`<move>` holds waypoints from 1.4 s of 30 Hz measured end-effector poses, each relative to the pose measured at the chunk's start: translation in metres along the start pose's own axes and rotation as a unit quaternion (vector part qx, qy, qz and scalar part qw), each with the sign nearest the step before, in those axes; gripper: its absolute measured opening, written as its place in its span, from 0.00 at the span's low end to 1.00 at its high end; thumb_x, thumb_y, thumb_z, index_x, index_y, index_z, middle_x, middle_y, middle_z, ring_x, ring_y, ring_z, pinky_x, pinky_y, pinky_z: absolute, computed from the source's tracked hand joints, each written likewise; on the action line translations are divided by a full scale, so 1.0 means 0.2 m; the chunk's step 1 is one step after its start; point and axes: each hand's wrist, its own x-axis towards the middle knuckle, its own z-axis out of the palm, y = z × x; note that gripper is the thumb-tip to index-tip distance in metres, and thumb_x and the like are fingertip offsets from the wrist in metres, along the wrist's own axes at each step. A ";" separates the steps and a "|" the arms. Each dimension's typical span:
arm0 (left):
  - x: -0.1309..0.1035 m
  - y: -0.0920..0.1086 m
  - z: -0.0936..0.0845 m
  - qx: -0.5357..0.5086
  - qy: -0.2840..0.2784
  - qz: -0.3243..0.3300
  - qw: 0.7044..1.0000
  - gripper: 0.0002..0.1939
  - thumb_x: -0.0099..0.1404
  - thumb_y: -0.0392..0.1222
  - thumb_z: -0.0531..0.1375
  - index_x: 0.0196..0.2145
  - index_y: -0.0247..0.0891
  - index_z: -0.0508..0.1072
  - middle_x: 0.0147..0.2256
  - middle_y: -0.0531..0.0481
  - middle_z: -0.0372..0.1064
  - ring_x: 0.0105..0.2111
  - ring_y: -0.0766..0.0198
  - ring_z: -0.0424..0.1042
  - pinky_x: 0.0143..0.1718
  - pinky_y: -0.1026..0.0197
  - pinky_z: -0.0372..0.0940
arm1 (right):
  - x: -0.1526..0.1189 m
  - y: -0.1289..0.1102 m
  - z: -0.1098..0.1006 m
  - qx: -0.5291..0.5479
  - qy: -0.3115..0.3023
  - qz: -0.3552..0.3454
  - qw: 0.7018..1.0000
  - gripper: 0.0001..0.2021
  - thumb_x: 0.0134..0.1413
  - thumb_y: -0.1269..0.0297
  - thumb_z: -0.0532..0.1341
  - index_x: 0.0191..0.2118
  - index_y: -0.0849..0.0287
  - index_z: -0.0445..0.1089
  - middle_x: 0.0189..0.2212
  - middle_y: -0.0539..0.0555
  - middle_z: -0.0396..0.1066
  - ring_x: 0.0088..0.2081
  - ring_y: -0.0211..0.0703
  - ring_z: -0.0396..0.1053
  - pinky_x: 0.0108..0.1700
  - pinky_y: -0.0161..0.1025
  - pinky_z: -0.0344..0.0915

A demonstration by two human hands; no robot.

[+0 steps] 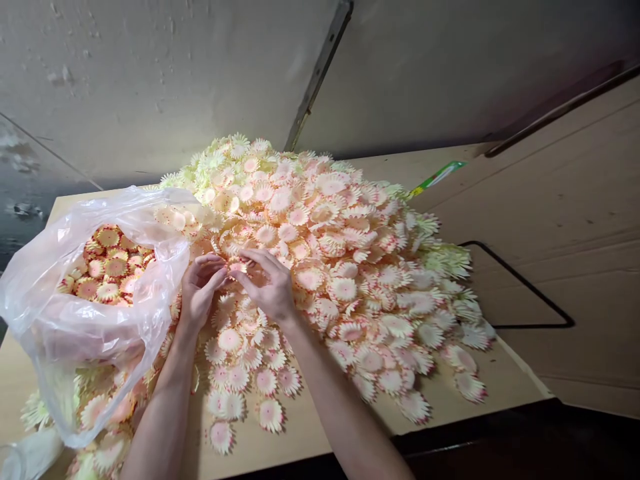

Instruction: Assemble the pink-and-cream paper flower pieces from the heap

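My right grip (273, 288) appears to pinch a red-tipped flower piece (237, 267), left of frame centre; I can't tell whether my left grip (199, 293) grasps anything. Around them, I see heaped blossoms (345, 227) across the surface (297, 430), with a filled plastic bag (100, 328) at frame left.

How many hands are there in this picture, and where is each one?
2. The left hand is beside the open plastic bag; the right hand is over the flower-shaped pieces. No other hand seems hidden.
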 end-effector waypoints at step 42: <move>0.00 -0.01 0.00 0.031 -0.025 0.011 0.999 0.13 0.51 0.40 0.74 0.35 0.37 0.80 0.34 0.50 0.78 0.34 0.65 0.77 0.39 0.64 0.72 | -0.04 0.04 0.02 -0.038 -0.088 0.073 0.993 0.13 0.68 0.62 0.52 0.52 0.51 0.70 0.46 0.55 0.79 0.44 0.47 0.78 0.46 0.42 0.75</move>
